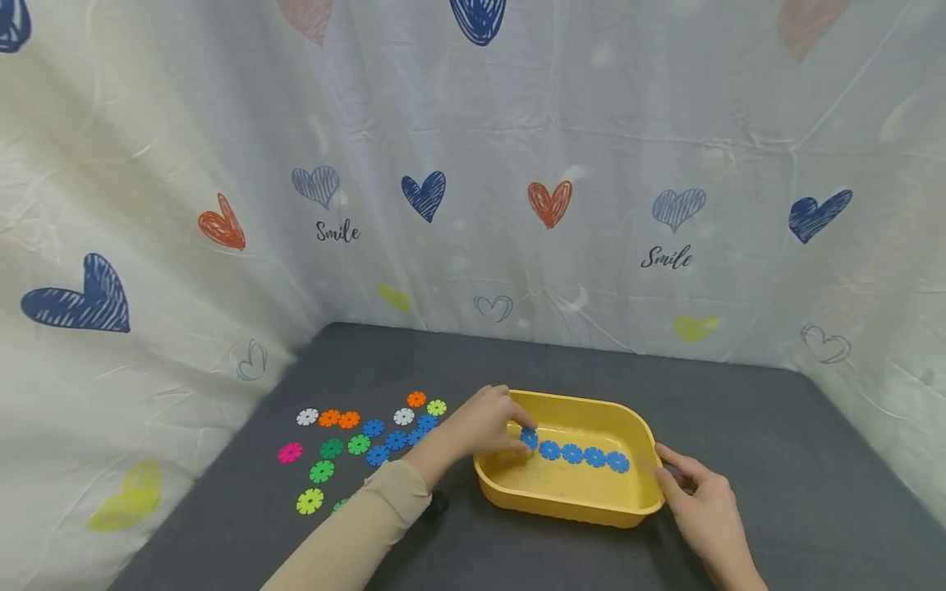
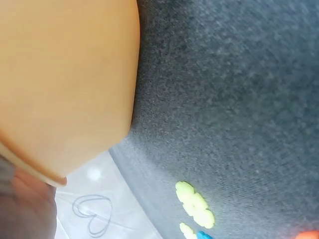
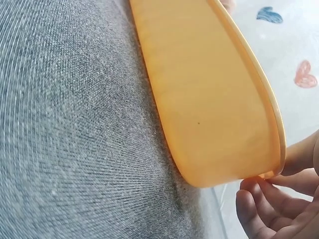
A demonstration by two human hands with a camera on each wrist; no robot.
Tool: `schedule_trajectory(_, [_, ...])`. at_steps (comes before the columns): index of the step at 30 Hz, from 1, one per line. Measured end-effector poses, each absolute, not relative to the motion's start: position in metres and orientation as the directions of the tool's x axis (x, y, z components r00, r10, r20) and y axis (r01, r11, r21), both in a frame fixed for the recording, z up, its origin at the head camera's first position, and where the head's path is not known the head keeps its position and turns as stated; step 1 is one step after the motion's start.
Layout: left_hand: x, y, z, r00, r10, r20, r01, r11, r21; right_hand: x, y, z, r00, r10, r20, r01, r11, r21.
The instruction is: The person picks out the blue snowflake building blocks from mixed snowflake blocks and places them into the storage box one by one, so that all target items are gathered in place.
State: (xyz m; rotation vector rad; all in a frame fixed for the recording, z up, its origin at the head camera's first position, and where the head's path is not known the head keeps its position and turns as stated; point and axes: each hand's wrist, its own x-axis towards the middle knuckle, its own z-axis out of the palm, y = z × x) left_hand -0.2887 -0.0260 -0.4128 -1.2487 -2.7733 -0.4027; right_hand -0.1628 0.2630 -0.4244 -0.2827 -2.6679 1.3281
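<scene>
A yellow plastic tub [image 1: 569, 505] stands on the dark table, and a row of several blue notched discs [image 1: 572, 454] lies inside it. My left hand [image 1: 484, 423] reaches over the tub's left side and pinches the leftmost blue disc [image 1: 529, 439] between thumb and fingers. In the left wrist view the tub's wall [image 2: 70, 74] hides most of the left hand [image 2: 30, 206]. My right hand [image 1: 702, 501] grips the tub's right rim. The right wrist view shows the right hand [image 3: 284, 199] with its thumb at the rim and its fingers under the edge.
Loose notched discs lie left of the tub, among them a pink one [image 1: 291, 452], a dark green one [image 1: 331, 448], a yellow-green one [image 1: 309, 501] and a white one [image 1: 307, 417]. A small black object [image 1: 438, 505] sits beside the left forearm. A heart-print curtain [image 1: 488, 246] hangs behind the table.
</scene>
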Motion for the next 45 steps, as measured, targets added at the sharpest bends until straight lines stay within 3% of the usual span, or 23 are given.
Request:
schedule_trajectory(11, [-0.2885,-0.0167,-0.4143,-0.682,0.729,0.066,0.731,0.676,0.093,-0.1622,0.2637,-0.4242,-0.972,0.235,0.021,0.124,0.583,-0.803])
schedule_trajectory(31, [-0.2880,-0.0153,-0.4162,-0.701,0.711,0.056,0.713,0.694,0.101,-0.1627,0.2622,-0.4228,-0.971,0.240,0.016,0.133,0.592,-0.795])
schedule_trajectory(45, [-0.2914,-0.0172,-0.4192,-0.678,0.722,0.137,0.734,0.656,0.176,-0.1645,0.2637,-0.4237,-0.971,0.240,0.016,0.134,0.594,-0.793])
